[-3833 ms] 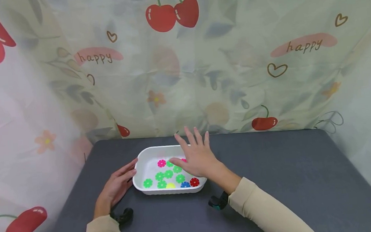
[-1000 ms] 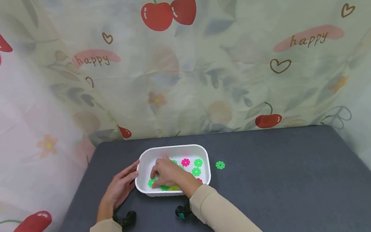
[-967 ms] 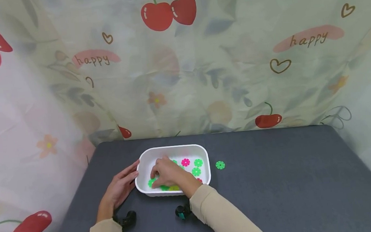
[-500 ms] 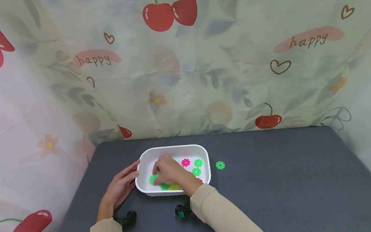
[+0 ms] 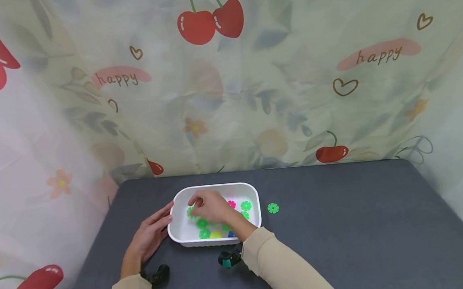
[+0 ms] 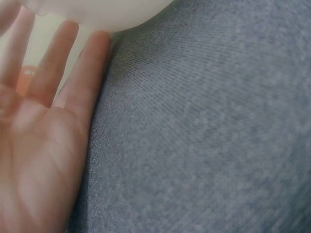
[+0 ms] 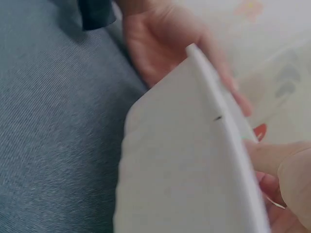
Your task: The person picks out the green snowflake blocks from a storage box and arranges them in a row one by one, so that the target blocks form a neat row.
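Observation:
A white plastic tub (image 5: 252, 193) stands on the dark table, with several notched plastic discs in it: mostly green, plus pink, yellow and blue. My left hand (image 5: 150, 232) rests against the tub's left end; in the left wrist view its straight fingers (image 6: 92, 63) touch the tub's outside. Over the tub's left half, my right hand (image 5: 214, 206) pinches a green interlocking disc (image 5: 190, 213) between thumb and fingers. In the right wrist view the tub wall (image 7: 165, 145) hides much of that hand's work.
One green disc (image 5: 273, 208) lies on the table just right of the tub. The dark tabletop (image 5: 346, 226) stretches away to the right. A printed curtain (image 5: 276, 90) hangs behind and at both sides.
Earlier the right hand was spread over the tub's right side; it then reached down at the left and has now risen slightly with a green disc. A green disc now lies outside the tub.

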Available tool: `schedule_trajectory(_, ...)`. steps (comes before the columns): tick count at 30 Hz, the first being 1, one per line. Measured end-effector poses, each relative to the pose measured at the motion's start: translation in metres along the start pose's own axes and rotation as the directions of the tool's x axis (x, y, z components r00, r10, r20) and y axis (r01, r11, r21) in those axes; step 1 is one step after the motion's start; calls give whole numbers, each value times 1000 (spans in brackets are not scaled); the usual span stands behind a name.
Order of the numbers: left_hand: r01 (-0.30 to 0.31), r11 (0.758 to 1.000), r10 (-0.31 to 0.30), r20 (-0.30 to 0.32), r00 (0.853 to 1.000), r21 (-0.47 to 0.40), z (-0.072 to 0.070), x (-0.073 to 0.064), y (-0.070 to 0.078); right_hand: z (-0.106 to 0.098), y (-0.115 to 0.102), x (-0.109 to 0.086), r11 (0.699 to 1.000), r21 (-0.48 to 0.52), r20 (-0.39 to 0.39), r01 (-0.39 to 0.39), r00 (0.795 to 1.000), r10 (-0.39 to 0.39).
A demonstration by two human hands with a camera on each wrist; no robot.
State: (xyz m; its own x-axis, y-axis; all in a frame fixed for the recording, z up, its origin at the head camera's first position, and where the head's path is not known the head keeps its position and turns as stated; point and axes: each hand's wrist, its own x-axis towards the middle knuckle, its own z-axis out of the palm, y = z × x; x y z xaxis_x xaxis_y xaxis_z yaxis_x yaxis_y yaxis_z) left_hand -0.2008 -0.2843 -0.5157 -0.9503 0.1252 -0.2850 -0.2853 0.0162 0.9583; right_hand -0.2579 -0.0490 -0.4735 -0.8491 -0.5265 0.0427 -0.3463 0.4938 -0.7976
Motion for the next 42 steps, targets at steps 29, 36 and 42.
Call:
schedule_trajectory(29, -7, 998, 6, -7, 1000, -62, 1, 1, -3, -69, 3, -55, 964, 262, -275, -48, 954, 122)
schedule_trajectory(36, -10, 998, 10, -2, 1000, -54, 1, 0, -1, -88, 15, -71, 952, 303, -343, -39, 928, 147)
schedule_trajectory(42, -14, 998, 14, 0, 1000, -56, 2, 0, 0, -101, 31, -84, 946, 320, -400, -46, 899, 179)
